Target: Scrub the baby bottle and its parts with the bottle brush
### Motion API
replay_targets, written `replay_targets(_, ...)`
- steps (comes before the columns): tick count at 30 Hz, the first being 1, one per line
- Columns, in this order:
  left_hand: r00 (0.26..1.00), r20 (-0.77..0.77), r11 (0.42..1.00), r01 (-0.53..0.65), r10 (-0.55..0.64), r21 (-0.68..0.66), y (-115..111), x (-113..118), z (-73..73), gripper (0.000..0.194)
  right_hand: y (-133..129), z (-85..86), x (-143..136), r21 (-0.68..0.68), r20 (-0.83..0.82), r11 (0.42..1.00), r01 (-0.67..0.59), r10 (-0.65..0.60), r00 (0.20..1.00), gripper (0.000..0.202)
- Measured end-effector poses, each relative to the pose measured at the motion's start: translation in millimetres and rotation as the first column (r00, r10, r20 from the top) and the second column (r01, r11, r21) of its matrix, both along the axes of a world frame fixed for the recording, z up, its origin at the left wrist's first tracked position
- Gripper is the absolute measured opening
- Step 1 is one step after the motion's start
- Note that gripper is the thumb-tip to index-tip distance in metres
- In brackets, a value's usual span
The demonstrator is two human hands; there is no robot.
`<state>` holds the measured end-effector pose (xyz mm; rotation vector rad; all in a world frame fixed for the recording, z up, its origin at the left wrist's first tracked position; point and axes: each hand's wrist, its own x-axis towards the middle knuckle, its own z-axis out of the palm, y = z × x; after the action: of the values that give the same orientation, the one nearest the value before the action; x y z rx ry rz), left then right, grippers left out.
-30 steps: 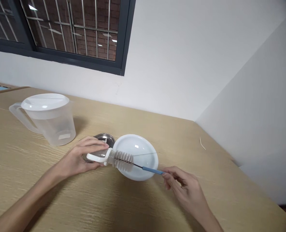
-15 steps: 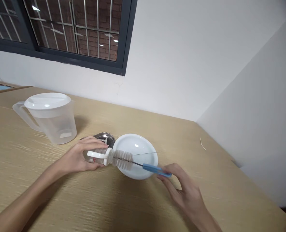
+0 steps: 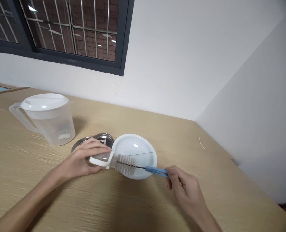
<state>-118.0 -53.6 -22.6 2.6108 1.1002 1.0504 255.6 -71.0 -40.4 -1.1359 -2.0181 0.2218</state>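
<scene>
Nudged slightly rightward since half a second ago, the bottle (image 3: pixel 104 157) lies sideways in the left hand's (image 3: pixel 82 159) curled grip, beside the white bowl (image 3: pixel 135 140); the right hand (image 3: pixel 185 190) now pinches the brush (image 3: pixel 127 164), bristles partly inside the bottle.

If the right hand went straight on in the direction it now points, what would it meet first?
Probably the bottle in the left hand, met by the blue-handled brush that the right hand holds; whether the hand itself would clear the white bowl is unclear.
</scene>
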Motion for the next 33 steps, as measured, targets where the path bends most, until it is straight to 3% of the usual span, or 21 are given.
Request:
replay_targets(3, 1.000, 0.020, 1.000, -0.011, 0.011, -0.023, 0.1, -1.5, 3.1, 0.051, 1.3, 1.4, 0.1, 0.116, -0.013, 0.993, -0.022, 0.024, 1.000, 0.015)
replay_targets(6, 0.999, 0.039, 0.997, -0.032, 0.034, -0.072, -0.5, -3.2, 5.2, 0.056, 3.2, 0.4, 1.4, 0.271, -0.020, 0.962, -0.039, 0.047, 0.999, 0.033)
replay_targets(11, 0.997, 0.036, 0.977, -0.060, 0.069, -0.206, -2.3, -1.9, 9.0, 0.056, 5.4, -3.1, 10.3, 0.350, 0.047, 0.937, -0.001, -0.017, 0.999, 0.020)
replay_targets(14, 0.996, 0.028, 0.960, -0.079, 0.089, -0.268, -2.4, 0.0, 11.0, 0.058, 5.0, -1.1, 14.5, 0.320, 0.074, 0.947, 0.034, -0.061, 0.995, 0.015)
replay_targets(18, 0.995, 0.035, 0.956, -0.079, 0.093, -0.282, -2.7, 2.4, 11.1, 0.056, 2.5, 3.2, 11.4, 0.189, 0.018, 0.982, 0.024, -0.028, 0.999, 0.014)
replay_targets(23, 0.996, 0.039, 0.956, -0.064, 0.078, -0.286, -3.4, 5.0, 11.2, 0.054, -1.5, 0.2, 4.3, -0.052, -0.099, 0.999, -0.007, 0.002, 0.995, 0.035)
replay_targets(25, 0.995, 0.037, 0.953, -0.074, 0.089, -0.295, -3.8, 6.3, 13.0, 0.053, -1.7, -2.0, 4.0, -0.074, -0.135, 0.997, -0.015, 0.005, 0.991, 0.031)
replay_targets(27, 0.995, 0.052, 0.940, -0.066, 0.088, -0.334, -4.5, 7.6, 15.5, 0.051, -0.3, -3.9, 5.2, -0.045, -0.187, 0.999, -0.024, 0.015, 0.982, 0.012)
replay_targets(30, 0.992, 0.093, 0.902, -0.033, 0.081, -0.430, -5.8, 8.5, 17.9, 0.047, 4.6, -5.6, 8.6, 0.095, -0.189, 0.994, -0.048, 0.065, 0.980, 0.036)
replay_targets(33, 0.990, 0.108, 0.849, -0.022, 0.093, -0.528, -6.9, 7.1, 17.2, 0.046, 8.6, -3.3, 12.2, 0.271, -0.055, 0.961, -0.058, 0.076, 0.996, 0.031)
